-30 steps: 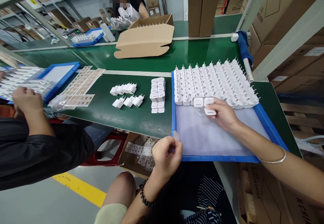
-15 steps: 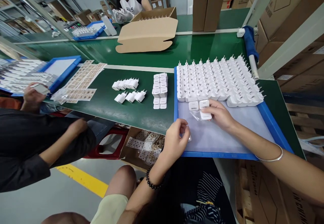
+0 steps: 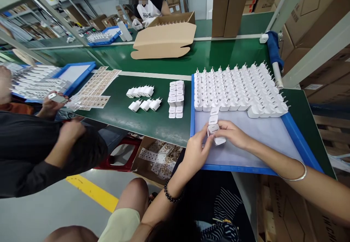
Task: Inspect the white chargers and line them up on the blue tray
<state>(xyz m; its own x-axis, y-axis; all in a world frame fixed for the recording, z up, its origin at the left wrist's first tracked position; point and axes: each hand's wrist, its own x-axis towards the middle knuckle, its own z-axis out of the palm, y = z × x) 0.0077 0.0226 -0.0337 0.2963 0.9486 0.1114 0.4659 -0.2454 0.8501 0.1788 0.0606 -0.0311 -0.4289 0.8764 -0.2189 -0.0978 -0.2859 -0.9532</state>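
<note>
Over the front of the blue-rimmed tray point(image 3: 257, 169), my hands meet around a few small white square pieces with printed faces. My left hand point(image 3: 197, 145) pinches the near side of a white printed piece point(image 3: 213, 129), which looks like a plug charger. From the right, my right hand point(image 3: 232, 133) grips the same cluster, its fingertips at that piece and a lower white piece point(image 3: 220, 141). Further printed white pieces point(image 3: 213, 119) line up just beyond; fingers partly hide how they join. Rows of white plug chargers point(image 3: 235, 88), pins up, fill the tray's back.
Left of the tray stand stacked white printed blocks point(image 3: 176, 99) and loose plug chargers point(image 3: 144, 104). Sticker sheets point(image 3: 95, 85) lie farther left, near a co-worker's hand point(image 3: 51, 105). An open cardboard box point(image 3: 164, 39) is behind. A box of scraps point(image 3: 157, 158) sits below the table edge.
My left hand has come up and right to meet my right hand. The right hand has lowered slightly, and its white pieces have turned into a rough column. The view has shifted a little.
</note>
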